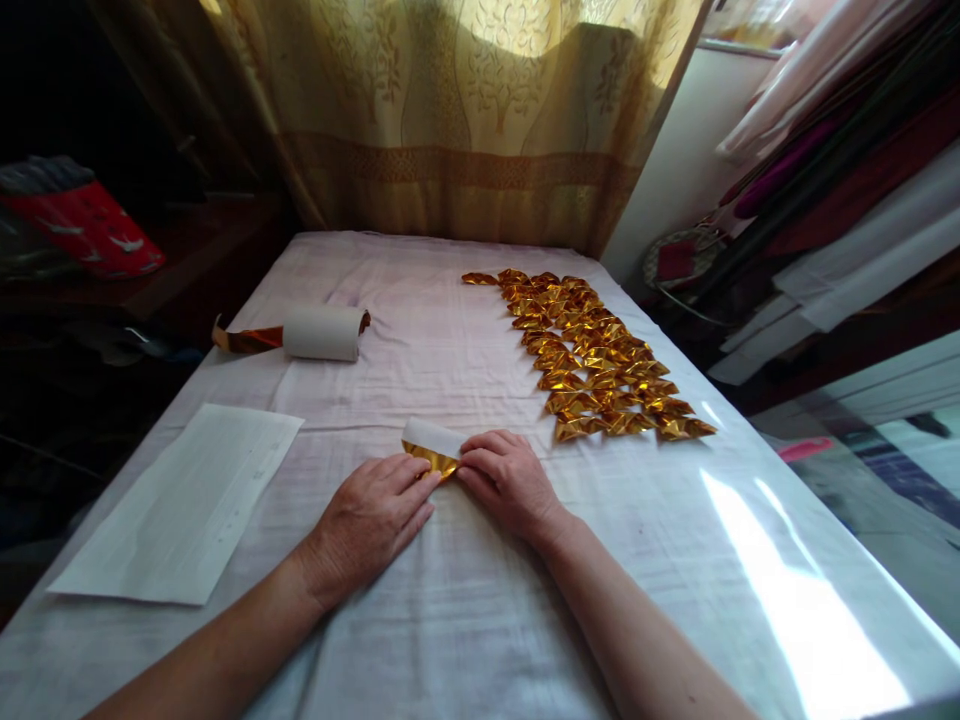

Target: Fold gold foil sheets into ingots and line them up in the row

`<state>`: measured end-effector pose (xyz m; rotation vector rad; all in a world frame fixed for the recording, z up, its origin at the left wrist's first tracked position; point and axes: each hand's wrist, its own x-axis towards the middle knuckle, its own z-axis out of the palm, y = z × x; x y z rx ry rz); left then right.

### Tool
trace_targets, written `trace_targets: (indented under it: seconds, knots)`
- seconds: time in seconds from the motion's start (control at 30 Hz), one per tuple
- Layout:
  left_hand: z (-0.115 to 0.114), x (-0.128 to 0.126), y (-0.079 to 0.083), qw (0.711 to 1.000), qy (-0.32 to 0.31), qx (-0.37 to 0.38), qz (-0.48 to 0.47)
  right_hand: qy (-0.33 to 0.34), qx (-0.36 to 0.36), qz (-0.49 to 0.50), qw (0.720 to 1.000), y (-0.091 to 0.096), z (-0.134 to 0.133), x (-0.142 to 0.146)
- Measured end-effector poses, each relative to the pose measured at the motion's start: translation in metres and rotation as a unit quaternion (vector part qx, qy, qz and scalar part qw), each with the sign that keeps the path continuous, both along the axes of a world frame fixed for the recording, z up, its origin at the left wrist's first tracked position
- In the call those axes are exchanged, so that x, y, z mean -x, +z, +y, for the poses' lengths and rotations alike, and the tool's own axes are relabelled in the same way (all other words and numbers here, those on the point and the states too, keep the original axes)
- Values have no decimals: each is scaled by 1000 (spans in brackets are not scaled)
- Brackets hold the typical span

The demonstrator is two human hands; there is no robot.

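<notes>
A small sheet of gold foil paper (433, 458) lies on the cloth between my hands, its near edge folded up so a gold strip shows below the white back. My left hand (379, 505) presses the fold at its left with the fingers together. At the right end, my right hand (510, 480) pinches the paper between thumb and fingers. Several folded gold foil pieces (600, 350) sit in close rows beyond my right hand. Part of the sheet is hidden under my fingers.
A white roll (321, 333) with a strip of gold foil (255, 340) stands at the back left. A white paper sheet (184, 505) lies at the left. Curtains (450, 170) hang behind the cloth-covered surface (420, 640); clothes (862, 200) hang at right.
</notes>
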<state>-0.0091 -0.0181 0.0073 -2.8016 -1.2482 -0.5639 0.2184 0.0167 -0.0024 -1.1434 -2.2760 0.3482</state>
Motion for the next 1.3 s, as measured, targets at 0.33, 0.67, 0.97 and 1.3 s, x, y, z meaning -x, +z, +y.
trace_targets:
  seconds: [0.33, 0.67, 0.97, 1.3]
  knots:
    - [-2, -5, 4, 1000, -1, -5, 16, -52, 52, 43, 996, -2, 5, 6]
    - [-4, -6, 5, 1000, 10, 5, 21, -104, 40, 40, 993, -2, 3, 15]
    - [-5, -8, 7, 999, 6, 3, 42, -118, 42, 27, 992, -2, 1, 17]
    - [-5, -10, 5, 998, 19, 15, 62, -137, 48, 8, 989, 0, -3, 22]
